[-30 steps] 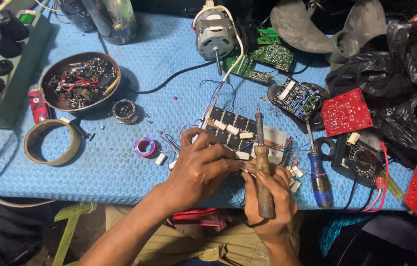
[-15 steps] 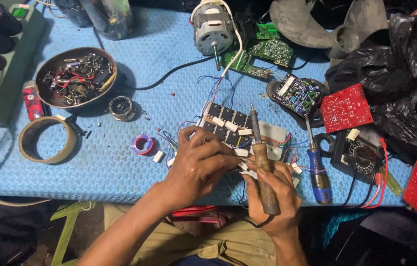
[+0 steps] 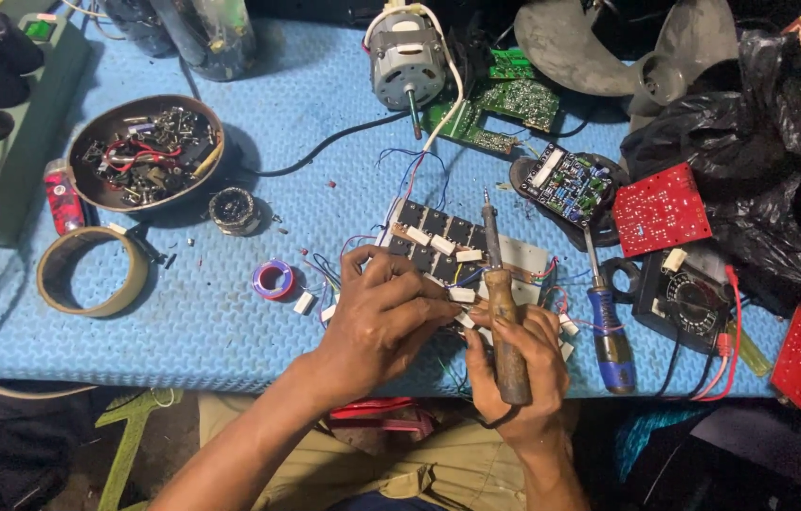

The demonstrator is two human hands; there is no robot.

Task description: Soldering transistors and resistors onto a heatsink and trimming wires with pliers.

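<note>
Left hand (image 3: 377, 317) pressed flat on the board (image 3: 462, 251), fingers (image 3: 419, 289) spread over its near edge, gripping nothing. Right hand (image 3: 514, 364) closed round the soldering iron (image 3: 500, 298), tip over the board just beyond the fingers. Screwdriver (image 3: 604, 317) lay on the table (image 3: 230, 322) just right.

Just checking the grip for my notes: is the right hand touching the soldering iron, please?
Touching. The head view shows the right hand wrapped around the soldering iron, fingers closed on its brown handle.
</note>
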